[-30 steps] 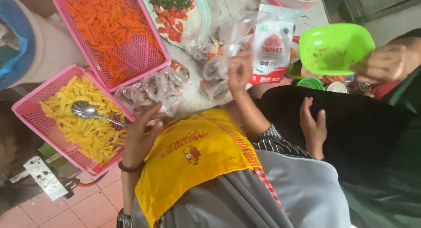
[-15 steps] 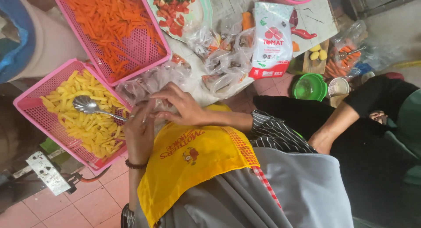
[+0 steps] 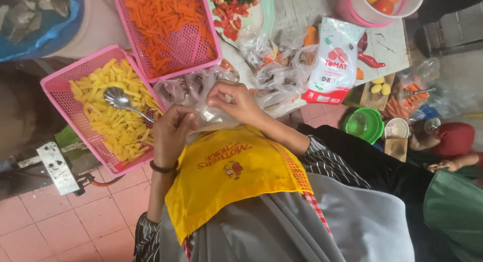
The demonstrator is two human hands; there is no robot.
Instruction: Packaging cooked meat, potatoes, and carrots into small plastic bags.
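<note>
Clear thin plastic bag is pinched at its upper edge by both hands, left hand and right hand closed on it, above the yellow apron. It seems light, soft and slippery; the rim gives the best hold. Its direction and long axis I cannot tell.

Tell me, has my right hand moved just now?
Yes. The right hand has drawn away from the white sachet, joining the left hand on the clear bag.
</note>
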